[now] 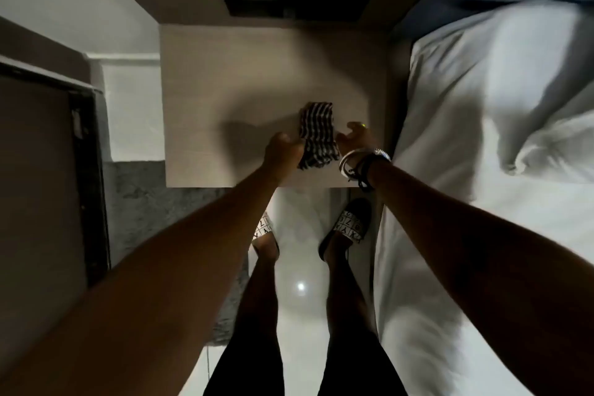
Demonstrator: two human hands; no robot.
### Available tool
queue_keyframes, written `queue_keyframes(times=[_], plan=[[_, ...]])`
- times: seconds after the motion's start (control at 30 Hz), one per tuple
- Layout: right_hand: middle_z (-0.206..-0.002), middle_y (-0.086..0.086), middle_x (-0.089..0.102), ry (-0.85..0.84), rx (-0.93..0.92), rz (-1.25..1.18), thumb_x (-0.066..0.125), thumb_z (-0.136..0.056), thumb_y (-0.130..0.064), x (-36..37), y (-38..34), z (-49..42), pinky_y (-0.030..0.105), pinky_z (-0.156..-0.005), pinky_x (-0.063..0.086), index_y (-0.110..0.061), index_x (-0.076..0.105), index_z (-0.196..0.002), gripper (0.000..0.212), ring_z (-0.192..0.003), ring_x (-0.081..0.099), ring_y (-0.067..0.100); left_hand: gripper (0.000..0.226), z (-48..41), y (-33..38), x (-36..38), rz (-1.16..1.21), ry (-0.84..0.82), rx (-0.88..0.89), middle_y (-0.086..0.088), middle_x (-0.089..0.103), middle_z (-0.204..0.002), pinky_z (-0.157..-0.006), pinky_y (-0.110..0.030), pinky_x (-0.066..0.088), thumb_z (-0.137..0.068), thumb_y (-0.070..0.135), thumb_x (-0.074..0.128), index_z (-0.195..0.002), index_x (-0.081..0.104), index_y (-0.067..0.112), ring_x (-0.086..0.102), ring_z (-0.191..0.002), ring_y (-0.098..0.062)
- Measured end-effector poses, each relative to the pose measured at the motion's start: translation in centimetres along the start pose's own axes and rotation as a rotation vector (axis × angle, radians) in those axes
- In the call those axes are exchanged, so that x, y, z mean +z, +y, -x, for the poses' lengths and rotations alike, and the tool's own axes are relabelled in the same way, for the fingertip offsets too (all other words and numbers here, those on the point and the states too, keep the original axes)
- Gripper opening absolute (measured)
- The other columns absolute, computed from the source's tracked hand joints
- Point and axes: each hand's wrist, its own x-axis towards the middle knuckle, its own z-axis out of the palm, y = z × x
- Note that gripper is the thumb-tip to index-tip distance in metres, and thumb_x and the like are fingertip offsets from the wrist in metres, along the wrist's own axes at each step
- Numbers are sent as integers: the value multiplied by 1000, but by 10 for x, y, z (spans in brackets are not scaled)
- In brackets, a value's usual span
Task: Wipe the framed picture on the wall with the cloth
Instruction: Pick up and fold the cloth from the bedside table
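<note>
right, we're at the pick-up stage, looking straight down at a small pale desk point(225, 90) wedged between a wall and a bed point(482, 138). the striped cloth point(318, 135) lies folded on the desk, close to its near edge and toward the bed side. the left hand point(283, 151) is at the cloth's left edge, its grip curled closed and apparently pinching the fabric there, though the contact itself is in shadow. the right hand point(355, 137) sits just beside the cloth's right edge, fingers bent but spread, grip open and holding nothing, bangles and a watch at the wrist.

no framed picture shows in this view; a dark rectangular panel point(295, 7) sits on the wall above the desk, too blurred to name. so wiping has not begun. the next move, i'd judge, calls for gathering the cloth into one hand, lifting it clear, and looking up to find the frame.

room is tight: the bed crowds the right arm, the desk's near edge sits right under both wrists, and the feet in slides point(350, 225) stand in a narrow strip of glossy floor point(299, 299).
</note>
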Motion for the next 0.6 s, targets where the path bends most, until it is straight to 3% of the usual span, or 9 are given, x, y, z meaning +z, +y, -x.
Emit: queue_keyframes(times=[0.07, 0.13, 0.2, 0.27, 0.37, 0.43, 0.47, 0.53, 0.6], plan=[[-138, 17, 56, -31, 2, -11, 61, -90, -30, 10, -5, -19, 34, -106, 41, -9, 41, -144, 61, -127, 53, 32, 47, -18, 1, 10, 66, -29, -61, -31, 57, -128, -92, -42, 46, -89, 18, 58, -122, 51, -16, 56, -118, -40], [-140, 15, 54, -51, 50, -56, 63, -88, -29, 20, -8, -33, 34, -105, 41, -10, 39, -145, 65, -127, 52, 33, 45, -38, 0, 21, 143, -67, -84, -28, 58, -127, -84, -37, 47, -90, 14, 55, -124, 49, -14, 59, -110, -35], [-137, 15, 56, -39, 116, -174, 68, -84, -24, 31, -5, -44, 35, -103, 44, -9, 42, -142, 65, -124, 54, 32, 27, -50, -2, 32, 177, -71, -88, -28, 60, -106, -63, -30, 41, -88, 5, 54, -105, 52, -16, 58, -92, -29], [-131, 17, 58, -8, 162, -319, 71, -82, -17, 36, -2, -49, 35, -98, 46, -5, 47, -135, 59, -119, 57, 32, 2, -54, -6, 38, 232, -82, -91, -21, 52, -84, -51, -26, 33, -87, -4, 52, -85, 51, -6, 50, -78, -23], [-117, 11, 59, -4, 177, -434, 74, -81, -12, 41, 3, -57, 31, -89, 45, -4, 51, -126, 52, -102, 57, 25, 15, -61, -9, 41, 296, -176, -126, -10, 45, -65, -55, -28, 35, -89, -4, 50, -75, 51, 2, 42, -59, -20], [-108, 7, 59, -57, 157, -406, 75, -81, -14, 39, 5, -60, 28, -84, 45, -3, 56, -124, 49, -94, 56, 20, 13, -63, -10, 40, 316, -207, -181, -5, 46, -69, -61, -30, 42, -92, 4, 51, -79, 56, 5, 45, -62, -19], [-107, 6, 61, -107, 155, -364, 75, -81, -18, 37, 5, -62, 28, -81, 46, -3, 60, -123, 47, -92, 58, 20, 8, -64, -10, 40, 322, -220, -204, -5, 50, -75, -66, -32, 45, -92, 7, 52, -90, 59, 5, 49, -68, -21], [-106, 5, 65, -189, 166, -285, 74, -82, -28, 34, 8, -62, 27, -75, 49, -4, 64, -120, 45, -86, 63, 20, 21, -63, -14, 40, 337, -262, -228, -11, 57, -93, -72, -35, 48, -92, 10, 52, -112, 59, 6, 55, -82, -24], [-111, 6, 68, -218, 188, -312, 74, -82, -32, 31, 8, -56, 33, -83, 54, -5, 66, -118, 46, -92, 67, 24, 29, -60, -19, 37, 395, -283, -237, -16, 60, -114, -74, -37, 49, -92, 11, 52, -120, 57, 8, 59, -100, -29]])
